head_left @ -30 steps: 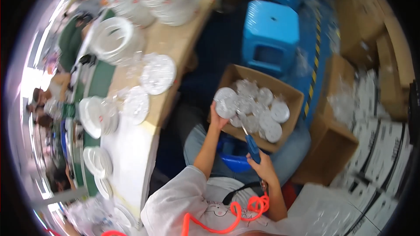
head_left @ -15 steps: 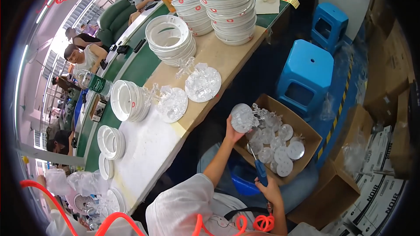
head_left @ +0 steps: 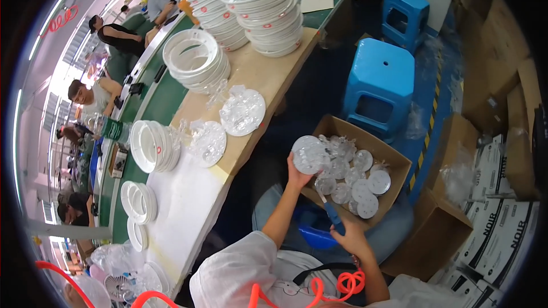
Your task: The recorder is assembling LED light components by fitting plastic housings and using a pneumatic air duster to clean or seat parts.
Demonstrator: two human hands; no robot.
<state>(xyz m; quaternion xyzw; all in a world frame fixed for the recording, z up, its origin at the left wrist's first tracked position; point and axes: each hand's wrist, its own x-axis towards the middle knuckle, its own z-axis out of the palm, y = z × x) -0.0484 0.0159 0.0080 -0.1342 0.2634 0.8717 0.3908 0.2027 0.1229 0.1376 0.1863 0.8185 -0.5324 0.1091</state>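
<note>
My left grip (head_left: 298, 179) pinches one clear disc (head_left: 311, 155) by its edge at the carton's (head_left: 398, 174) left side. Behind it, my right grip (head_left: 353, 238) wraps one blue-handled tool (head_left: 334, 218), long axis slanting forward-left toward that disc. Outward: one carton, its discs (head_left: 363, 191) too jumbled to count; two clear pieces (head_left: 244, 112) on the desk (head_left: 185, 205); two blue stools (head_left: 381, 71).

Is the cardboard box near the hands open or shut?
Open: clear discs show inside the cardboard box, with no lid over them.
</note>
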